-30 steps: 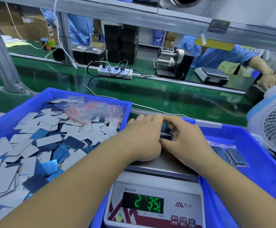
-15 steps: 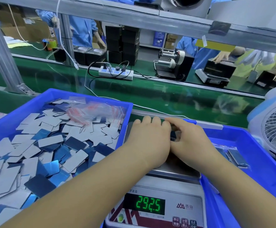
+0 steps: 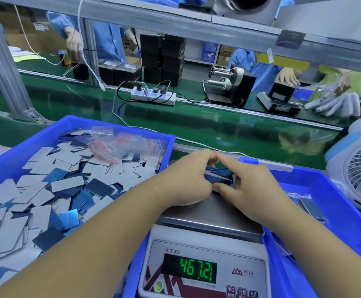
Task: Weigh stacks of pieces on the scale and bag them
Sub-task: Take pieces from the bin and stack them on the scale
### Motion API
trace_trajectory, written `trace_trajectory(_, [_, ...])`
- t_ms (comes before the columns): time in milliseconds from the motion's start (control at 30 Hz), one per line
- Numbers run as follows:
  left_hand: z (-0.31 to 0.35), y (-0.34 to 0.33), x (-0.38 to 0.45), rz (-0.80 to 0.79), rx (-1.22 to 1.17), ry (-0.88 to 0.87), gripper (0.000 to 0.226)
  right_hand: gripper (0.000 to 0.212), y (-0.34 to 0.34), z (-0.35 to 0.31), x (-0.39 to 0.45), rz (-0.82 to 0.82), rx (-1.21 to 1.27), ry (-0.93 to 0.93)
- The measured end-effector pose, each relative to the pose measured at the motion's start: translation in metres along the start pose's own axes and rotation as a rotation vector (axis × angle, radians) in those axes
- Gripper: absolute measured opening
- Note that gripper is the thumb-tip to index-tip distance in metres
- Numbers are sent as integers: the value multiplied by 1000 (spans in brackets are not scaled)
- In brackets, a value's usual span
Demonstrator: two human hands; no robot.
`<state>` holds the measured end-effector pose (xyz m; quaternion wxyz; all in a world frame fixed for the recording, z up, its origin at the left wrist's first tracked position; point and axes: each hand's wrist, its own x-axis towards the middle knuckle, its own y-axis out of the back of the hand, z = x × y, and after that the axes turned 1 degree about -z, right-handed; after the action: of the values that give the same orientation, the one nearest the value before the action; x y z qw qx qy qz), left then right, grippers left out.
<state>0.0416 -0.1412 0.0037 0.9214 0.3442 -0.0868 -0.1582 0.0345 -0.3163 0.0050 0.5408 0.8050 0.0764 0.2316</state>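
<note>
The left hand (image 3: 188, 179) and right hand (image 3: 246, 186) cover most of the stack of pieces (image 3: 218, 176) on the scale (image 3: 214, 218). The scale's buttons (image 3: 242, 293) run off the bottom edge. The fan (image 3: 360, 175) is cut by the right edge.

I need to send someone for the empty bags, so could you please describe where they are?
Find the big blue bin left of the scale, full of loose grey and blue pieces. The bags lie heaped in its far right corner: clear, crinkled plastic with red strips, unlike the flat opaque pieces.
</note>
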Motion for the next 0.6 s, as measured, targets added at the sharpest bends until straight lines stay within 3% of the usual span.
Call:
trace_trajectory(167, [-3, -2, 7, 89, -293, 44, 58, 47, 4, 0, -1, -101, -176, 61])
trace_trajectory(367, [3, -4, 8, 143, -690, 132, 39, 36, -1, -1, -6, 5, -75, 126])
trace_trajectory(533, [15, -14, 2, 60, -706, 14, 62, 23, -9, -4, -3, 24, 23, 46])
trace_trajectory(600, [19, -16, 0, 27, -661, -55, 67, 27, -6, -4, -3, 23, 78, 20])
